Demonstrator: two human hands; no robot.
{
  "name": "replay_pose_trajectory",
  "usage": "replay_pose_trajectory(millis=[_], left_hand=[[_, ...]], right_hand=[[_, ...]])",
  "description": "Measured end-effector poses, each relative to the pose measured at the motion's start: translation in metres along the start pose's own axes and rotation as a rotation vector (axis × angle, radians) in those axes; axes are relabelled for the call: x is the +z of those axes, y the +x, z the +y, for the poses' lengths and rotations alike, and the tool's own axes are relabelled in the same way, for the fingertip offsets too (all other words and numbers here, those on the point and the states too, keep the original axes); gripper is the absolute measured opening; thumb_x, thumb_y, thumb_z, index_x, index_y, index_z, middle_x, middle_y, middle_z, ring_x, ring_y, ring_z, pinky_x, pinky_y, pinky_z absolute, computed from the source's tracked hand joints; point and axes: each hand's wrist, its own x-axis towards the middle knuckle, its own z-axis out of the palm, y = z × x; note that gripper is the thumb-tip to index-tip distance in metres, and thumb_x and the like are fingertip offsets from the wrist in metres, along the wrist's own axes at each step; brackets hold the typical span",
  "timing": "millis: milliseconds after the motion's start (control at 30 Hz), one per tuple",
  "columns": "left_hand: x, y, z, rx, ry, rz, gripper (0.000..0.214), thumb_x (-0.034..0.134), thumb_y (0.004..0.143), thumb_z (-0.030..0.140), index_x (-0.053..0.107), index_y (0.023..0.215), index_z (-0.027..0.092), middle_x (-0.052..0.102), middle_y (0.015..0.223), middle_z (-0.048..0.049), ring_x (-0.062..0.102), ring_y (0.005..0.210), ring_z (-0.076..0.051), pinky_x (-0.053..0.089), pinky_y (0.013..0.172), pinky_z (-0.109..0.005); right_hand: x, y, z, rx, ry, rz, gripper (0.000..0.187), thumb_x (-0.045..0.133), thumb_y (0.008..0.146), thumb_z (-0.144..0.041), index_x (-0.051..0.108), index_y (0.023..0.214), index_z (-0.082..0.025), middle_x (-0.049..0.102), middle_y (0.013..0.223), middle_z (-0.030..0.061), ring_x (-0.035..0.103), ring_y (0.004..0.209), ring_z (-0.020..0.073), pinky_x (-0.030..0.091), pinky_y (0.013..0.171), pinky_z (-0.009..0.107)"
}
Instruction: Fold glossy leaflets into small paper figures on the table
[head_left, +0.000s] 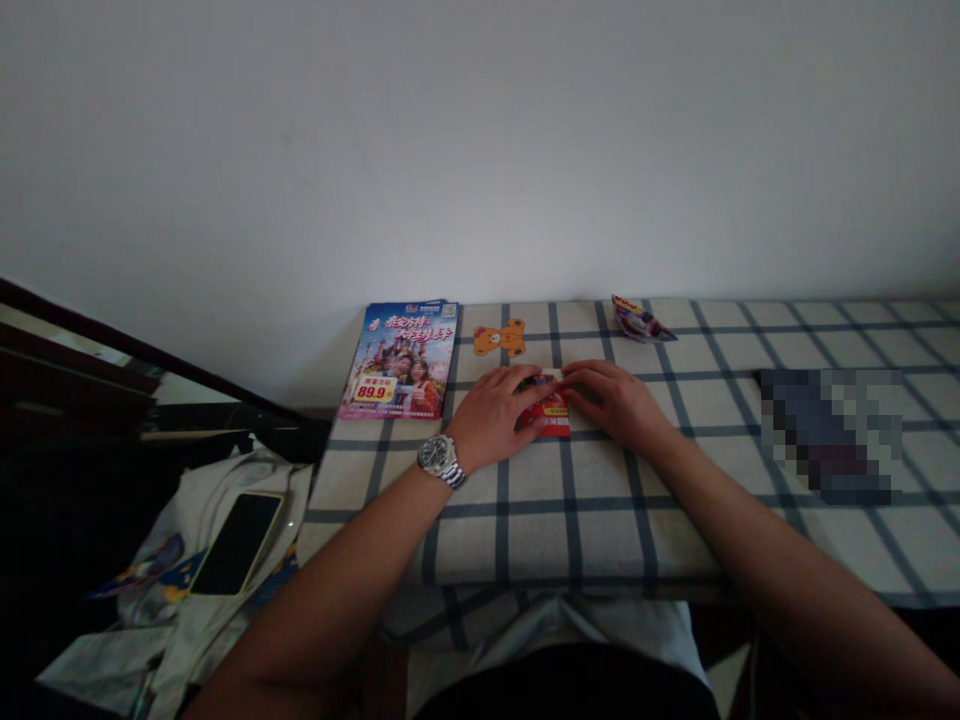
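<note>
A small folded red paper point(553, 412) lies on the checked tablecloth point(585, 500). My left hand point(491, 412), with a metal watch on its wrist, lies flat over the paper's left side, fingers pressed down on it. My right hand point(615, 400) presses on the paper's right edge, fingers together and pointing left. Most of the paper is hidden under the fingers.
A colourful flyer point(401, 360) lies at the table's left rear. An orange bear cutout point(500, 338) and a folded paper boat point(639, 320) sit near the wall. A blurred patch point(829, 432) lies at the right. A phone point(238, 542) rests on cloth to the left, below the table.
</note>
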Motion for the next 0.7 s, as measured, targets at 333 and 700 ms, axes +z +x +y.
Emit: replay_pose_trajectory(millis=[333,700], left_hand=[[-0.0005,0.0011,0.0026,-0.023,0.003,-0.013,0.051,0.067,0.097,0.035,0.059,0.148,0.031,0.053,0.151,-0.0094,0.052,0.136,-0.033,0.044,0.118,-0.057],[-0.0002,0.001,0.0031,-0.033,0.005,-0.015,0.051,0.065,0.099,0.037,0.059,0.149,0.03,0.053,0.151,-0.0086,0.052,0.137,-0.031,0.043,0.119,-0.054]], right_hand=[[0.004,0.0031,0.0023,0.067,0.01,0.026,0.004,0.068,0.099,-0.027,0.07,0.101,-0.025,0.077,0.116,0.0079,0.074,0.106,0.0289,0.061,0.094,0.048],[-0.0016,0.0038,0.0055,0.049,-0.002,-0.047,0.006,0.07,0.097,-0.029,0.072,0.095,-0.024,0.072,0.123,0.0086,0.073,0.105,0.027,0.061,0.092,0.044]])
